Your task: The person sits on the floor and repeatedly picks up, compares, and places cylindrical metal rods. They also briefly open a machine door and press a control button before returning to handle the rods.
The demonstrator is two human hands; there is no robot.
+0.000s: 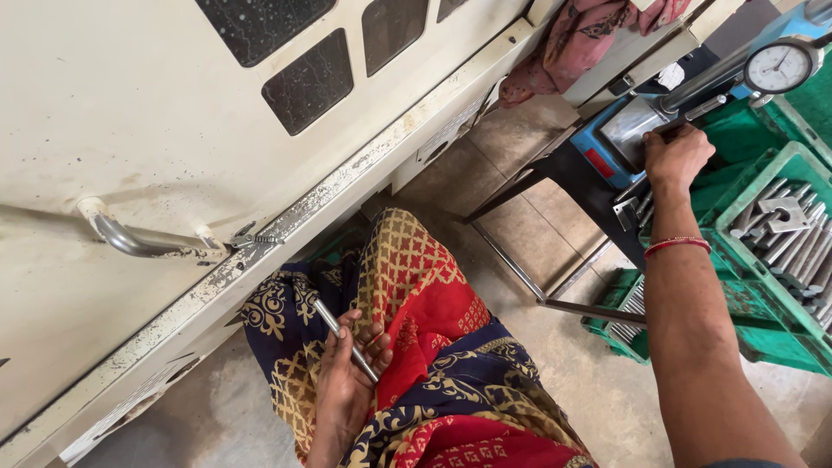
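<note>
Your left hand [347, 381] grips a metal rod [345, 341]; your right hand [674, 156] closes on the gauge stand [637, 130], far right; crate [784, 230] rods wait.

Bare floor [520, 234] lies open between the cream machine panel [156, 147] and the dark counter [589, 186]; green crates [763, 260] crowd the right.

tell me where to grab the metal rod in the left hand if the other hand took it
Grip the metal rod by its bare upper end, coming from above. That end juts clear past the fingers of the left hand, while the lower half lies across the palm.
</note>
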